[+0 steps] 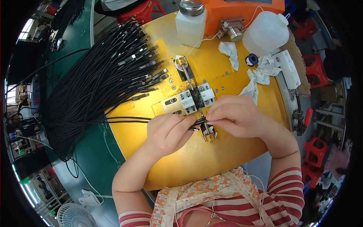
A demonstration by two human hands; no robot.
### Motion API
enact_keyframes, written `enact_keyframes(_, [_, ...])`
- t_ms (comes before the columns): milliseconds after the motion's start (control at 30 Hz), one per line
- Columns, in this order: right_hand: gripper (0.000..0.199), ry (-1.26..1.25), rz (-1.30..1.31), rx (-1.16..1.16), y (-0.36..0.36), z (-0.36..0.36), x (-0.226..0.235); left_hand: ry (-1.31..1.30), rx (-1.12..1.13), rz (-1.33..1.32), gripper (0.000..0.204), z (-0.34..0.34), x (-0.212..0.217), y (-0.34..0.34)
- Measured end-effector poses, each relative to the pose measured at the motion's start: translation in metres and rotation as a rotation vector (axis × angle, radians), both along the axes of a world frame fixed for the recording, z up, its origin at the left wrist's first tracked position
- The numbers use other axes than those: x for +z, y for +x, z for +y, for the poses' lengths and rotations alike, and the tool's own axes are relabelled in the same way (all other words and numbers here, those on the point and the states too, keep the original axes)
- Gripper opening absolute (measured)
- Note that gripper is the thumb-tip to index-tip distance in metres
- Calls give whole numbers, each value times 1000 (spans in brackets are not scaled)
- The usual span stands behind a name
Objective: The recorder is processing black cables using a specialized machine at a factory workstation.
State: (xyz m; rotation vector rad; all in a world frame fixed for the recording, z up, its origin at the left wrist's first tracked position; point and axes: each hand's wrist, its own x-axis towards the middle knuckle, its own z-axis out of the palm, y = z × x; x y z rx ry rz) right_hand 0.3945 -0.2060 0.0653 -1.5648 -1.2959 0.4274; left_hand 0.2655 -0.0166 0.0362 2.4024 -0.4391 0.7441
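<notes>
A: Item one, at nine o'clock of the yellow round table (223, 151)?

B: A thick bundle of black cables (90, 83) lay fanned across the green bench (94, 151), its metal-tipped ends reaching onto the table's rim toward two o'clock. A white desk fan (75, 215) stood at seven o'clock of the frame.

A: The hands?

B: The left hand (166, 132) sat just left of table centre, fingers curled together and pinched on one black cable (124, 120) that ran off toward nine o'clock. The right hand (234, 115) sat at three o'clock of the left, fingertips closed on the same cable's tip. The two hands nearly touched over the metal fixture (196, 100).

A: The fixture itself?

B: A dark slot flanked by white blocks, with a brass-coloured rod running from twelve to six o'clock. The cable end rested at its lower part, just above the brass foot (208, 134).

A: Further right?

B: At twelve o'clock, a white dispenser bottle (191, 24) with a steel cap; at one o'clock, a white plastic jug (266, 32). White rags (261, 73) lay crumpled between jug and right hand. Red stools (314, 151) stood at three o'clock.
</notes>
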Motion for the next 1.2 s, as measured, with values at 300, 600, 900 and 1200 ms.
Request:
enact_keyframes(300, [8, 40, -129, -142, 10, 15, -22, -42, 53, 39, 39, 12, -9, 3])
enact_keyframes(600, [8, -73, -258, -269, 10, 19, -35, 243, 116, 212, 47, 16, -4, 3])
enact_keyframes(900, [10, -28, -471, -316, 7, 7, -25, 175, 74, 158, 44, 18, -13, 8])
enact_keyframes(1200, [10, -30, -405, -278, 8, 1, -24, 90, 20, 146, 45, 19, -17, 10])
